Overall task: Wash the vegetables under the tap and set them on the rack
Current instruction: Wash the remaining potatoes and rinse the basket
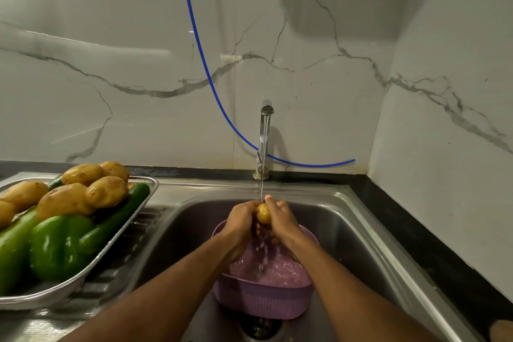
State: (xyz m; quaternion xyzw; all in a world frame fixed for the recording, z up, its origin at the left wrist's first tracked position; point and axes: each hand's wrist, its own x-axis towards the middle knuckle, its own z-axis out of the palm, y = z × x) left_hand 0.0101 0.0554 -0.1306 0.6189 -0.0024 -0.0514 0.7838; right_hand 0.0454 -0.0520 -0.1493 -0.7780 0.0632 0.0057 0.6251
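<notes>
The steel sink (347, 219) leaves open basin to the right of the purple colander (263, 297), while the heaped tray (150, 186) on the left draining surface overhangs the sink's left edge and is cut off by the frame. Under the tap (263, 141), the left hand (240, 223) and right hand (281, 221) both grip a small potato (263, 214) between them above the colander, their fingers hiding most of it.

Materials and finishes

Sink (358, 219): brushed stainless steel, dull sheen. Tap (263, 141): polished chrome. Tray (116, 239): shiny thin metal. Colander (261, 302): matt purple perforated plastic. Wall (111, 78): glossy marble-look tile. Tabletop (433, 236): dark polished stone. Bell pepper (58, 247): waxy gloss. Hose (200, 44): smooth blue plastic.
</notes>
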